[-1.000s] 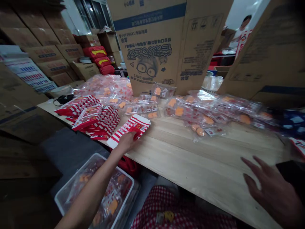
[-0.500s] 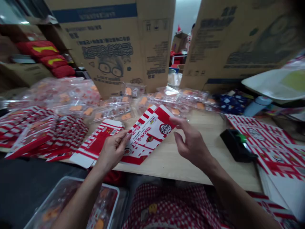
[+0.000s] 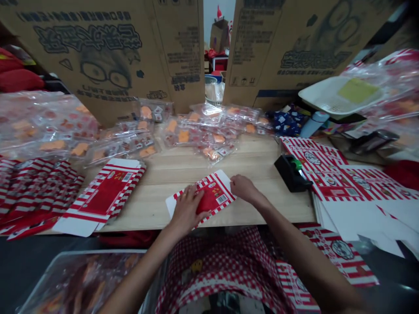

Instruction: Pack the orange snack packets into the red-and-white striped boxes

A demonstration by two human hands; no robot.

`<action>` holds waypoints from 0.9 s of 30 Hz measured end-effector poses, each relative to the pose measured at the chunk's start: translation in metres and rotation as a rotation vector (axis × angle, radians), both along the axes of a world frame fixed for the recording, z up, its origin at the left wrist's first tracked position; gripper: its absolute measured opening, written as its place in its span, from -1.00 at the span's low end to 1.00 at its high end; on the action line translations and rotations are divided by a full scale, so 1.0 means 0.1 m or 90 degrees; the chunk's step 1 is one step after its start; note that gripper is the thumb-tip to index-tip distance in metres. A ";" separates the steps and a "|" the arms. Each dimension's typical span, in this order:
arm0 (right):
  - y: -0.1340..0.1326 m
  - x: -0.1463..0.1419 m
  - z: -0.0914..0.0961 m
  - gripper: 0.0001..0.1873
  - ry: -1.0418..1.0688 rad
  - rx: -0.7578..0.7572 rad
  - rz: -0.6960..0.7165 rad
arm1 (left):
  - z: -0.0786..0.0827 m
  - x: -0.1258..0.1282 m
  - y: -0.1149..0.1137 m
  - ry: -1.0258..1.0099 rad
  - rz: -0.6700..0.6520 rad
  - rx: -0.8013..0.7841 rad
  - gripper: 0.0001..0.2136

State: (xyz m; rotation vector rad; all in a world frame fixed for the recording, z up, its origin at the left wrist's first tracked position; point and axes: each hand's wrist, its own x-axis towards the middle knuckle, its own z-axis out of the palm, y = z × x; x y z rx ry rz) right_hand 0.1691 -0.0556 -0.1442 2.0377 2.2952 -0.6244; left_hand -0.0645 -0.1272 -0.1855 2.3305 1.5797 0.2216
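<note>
bare forearms point(image 3: 294, 244) and a red-and-white gingham garment point(image 3: 225, 274) with a yellow patch point(image 3: 197, 266)

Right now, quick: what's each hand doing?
Left hand: open, pressing flat on the striped carton.
Right hand: curled at the carton's edge; can't tell if gripping.

Big cartons point(image 3: 98, 56) stand upright along the far side of my wooden tabletop point(image 3: 258, 159). Through the gap between them I see a pale wall point(image 3: 209, 17), with red bags point(image 3: 19, 80) off to my left.

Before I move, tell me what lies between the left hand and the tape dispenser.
In the head view: the striped carton, the right hand, then bare tabletop.
</note>
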 end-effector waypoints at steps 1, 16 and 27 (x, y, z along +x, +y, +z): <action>-0.05 -0.07 -0.08 -0.71 -0.007 0.006 -0.010 | -0.03 -0.04 0.08 0.001 0.036 -0.012 -0.19; -0.02 -0.29 -0.06 -0.70 0.217 -0.067 -0.093 | -0.14 -0.04 0.00 -0.097 0.142 0.111 0.06; -0.04 -0.07 0.42 -0.65 0.814 -0.327 0.233 | 0.27 0.06 -0.07 -0.396 0.114 0.075 -0.38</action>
